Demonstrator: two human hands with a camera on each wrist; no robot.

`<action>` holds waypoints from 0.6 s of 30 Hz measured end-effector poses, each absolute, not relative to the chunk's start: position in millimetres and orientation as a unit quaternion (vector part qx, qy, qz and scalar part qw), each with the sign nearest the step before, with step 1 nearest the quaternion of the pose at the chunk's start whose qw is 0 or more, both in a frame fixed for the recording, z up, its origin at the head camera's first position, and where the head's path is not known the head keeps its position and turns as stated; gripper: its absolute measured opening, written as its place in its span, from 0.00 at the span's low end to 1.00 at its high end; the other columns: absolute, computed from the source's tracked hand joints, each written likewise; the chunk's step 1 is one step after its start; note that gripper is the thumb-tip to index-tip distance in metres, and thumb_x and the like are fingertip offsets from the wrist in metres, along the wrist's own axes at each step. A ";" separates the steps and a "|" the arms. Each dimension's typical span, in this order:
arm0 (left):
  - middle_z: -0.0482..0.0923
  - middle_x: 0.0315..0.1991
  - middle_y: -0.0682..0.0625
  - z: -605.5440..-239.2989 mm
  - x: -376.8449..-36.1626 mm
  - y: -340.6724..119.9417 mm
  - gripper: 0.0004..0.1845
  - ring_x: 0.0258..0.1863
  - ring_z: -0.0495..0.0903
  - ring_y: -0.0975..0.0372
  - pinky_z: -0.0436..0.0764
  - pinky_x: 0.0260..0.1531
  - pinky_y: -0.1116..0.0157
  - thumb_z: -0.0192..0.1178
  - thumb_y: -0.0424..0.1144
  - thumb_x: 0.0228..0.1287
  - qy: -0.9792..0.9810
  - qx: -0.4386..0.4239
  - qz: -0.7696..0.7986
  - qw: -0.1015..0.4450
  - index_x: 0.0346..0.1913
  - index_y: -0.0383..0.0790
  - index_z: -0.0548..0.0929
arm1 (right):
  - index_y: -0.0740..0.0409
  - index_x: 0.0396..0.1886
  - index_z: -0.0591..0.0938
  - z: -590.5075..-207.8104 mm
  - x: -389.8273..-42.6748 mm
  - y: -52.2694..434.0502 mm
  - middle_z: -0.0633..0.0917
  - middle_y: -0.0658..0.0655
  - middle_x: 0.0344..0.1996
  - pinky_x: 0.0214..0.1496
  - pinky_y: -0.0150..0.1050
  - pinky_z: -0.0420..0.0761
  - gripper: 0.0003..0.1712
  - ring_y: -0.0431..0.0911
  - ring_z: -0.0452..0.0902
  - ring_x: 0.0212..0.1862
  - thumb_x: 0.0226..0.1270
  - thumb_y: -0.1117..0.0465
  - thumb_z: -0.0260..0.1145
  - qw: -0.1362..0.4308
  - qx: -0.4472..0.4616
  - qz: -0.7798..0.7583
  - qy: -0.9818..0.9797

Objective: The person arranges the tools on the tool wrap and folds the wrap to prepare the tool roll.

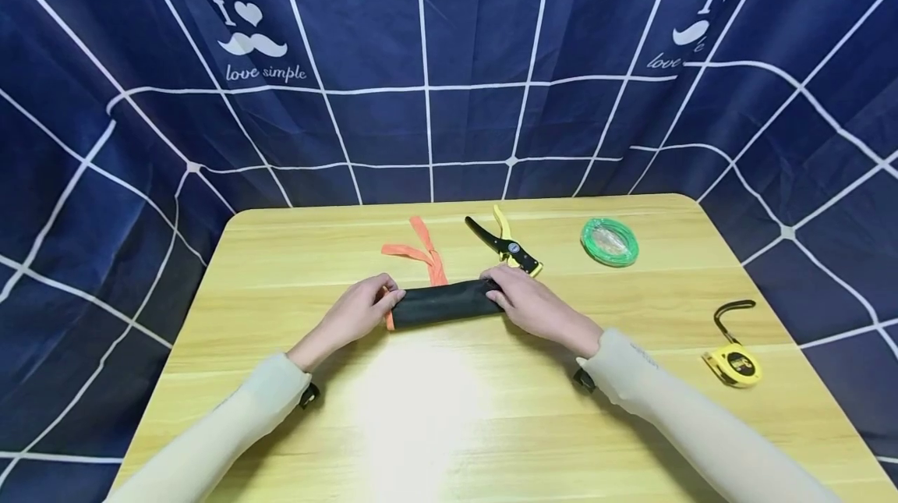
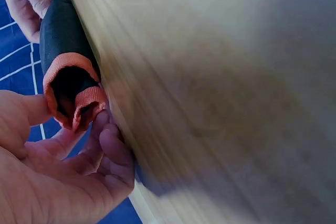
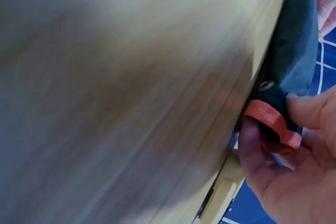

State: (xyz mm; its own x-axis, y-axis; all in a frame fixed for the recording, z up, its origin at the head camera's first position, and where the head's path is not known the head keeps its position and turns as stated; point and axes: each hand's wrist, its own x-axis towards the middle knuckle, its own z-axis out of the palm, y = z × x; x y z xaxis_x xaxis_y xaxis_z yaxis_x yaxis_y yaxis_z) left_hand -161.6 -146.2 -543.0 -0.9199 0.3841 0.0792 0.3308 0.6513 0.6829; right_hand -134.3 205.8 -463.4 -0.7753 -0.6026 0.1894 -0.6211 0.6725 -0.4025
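A black fabric roll-up pouch (image 1: pixel 442 304) with orange edging lies rolled on the table between both hands. At its left end my left hand (image 1: pixel 361 306) grips the roll, thumb on the near side. The left wrist view shows the orange-trimmed open end (image 2: pixel 73 61) with folded layers inside, fingers curled beneath it. My right hand (image 1: pixel 529 302) holds the other end; in the right wrist view the thumb presses the black cloth beside a metal eyelet (image 3: pixel 266 86). Two orange tie straps (image 1: pixel 429 257) stretch out behind the roll.
Just behind the right hand lie black-and-yellow wire strippers (image 1: pixel 508 244). A coil of green wire (image 1: pixel 609 242) is at the back right. A yellow tape measure (image 1: pixel 733 363) with a black wrist strap sits near the right edge of the wooden table (image 1: pixel 281 269). Blue curtains (image 1: pixel 477 129) surround the table.
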 end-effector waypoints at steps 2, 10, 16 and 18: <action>0.75 0.24 0.57 -542.9 -163.4 -146.1 0.15 0.21 0.72 0.61 0.73 0.24 0.59 0.59 0.60 0.83 0.912 0.186 0.363 0.041 0.43 0.56 0.83 | 0.68 0.58 0.82 -463.3 -131.9 202.0 0.85 0.62 0.52 0.63 0.59 0.80 0.11 0.59 0.84 0.56 0.81 0.69 0.66 0.039 0.326 0.204 -0.922; 0.77 0.25 0.54 -539.3 -167.1 -142.4 0.13 0.25 0.76 0.59 0.75 0.27 0.57 0.64 0.54 0.81 0.917 0.154 0.366 0.036 0.40 0.51 0.82 | 0.70 0.53 0.87 -462.7 -125.7 194.3 0.81 0.66 0.53 0.58 0.56 0.80 0.10 0.61 0.77 0.53 0.78 0.69 0.70 0.120 0.309 0.130 -0.934; 0.78 0.29 0.56 -523.5 -148.1 -144.1 0.19 0.27 0.75 0.62 0.75 0.30 0.59 0.58 0.60 0.83 0.904 0.180 0.387 0.035 0.46 0.47 0.82 | 0.72 0.66 0.82 -462.5 -116.0 207.4 0.80 0.70 0.62 0.71 0.61 0.72 0.22 0.65 0.76 0.65 0.81 0.62 0.68 0.087 0.278 0.154 -0.944; 0.79 0.33 0.54 -504.3 -133.9 -143.7 0.20 0.30 0.76 0.62 0.77 0.34 0.59 0.58 0.57 0.85 0.900 0.186 0.393 0.042 0.51 0.41 0.83 | 0.70 0.70 0.80 -459.5 -111.0 215.6 0.79 0.71 0.67 0.73 0.63 0.71 0.25 0.66 0.74 0.69 0.82 0.59 0.67 0.073 0.275 0.161 -0.945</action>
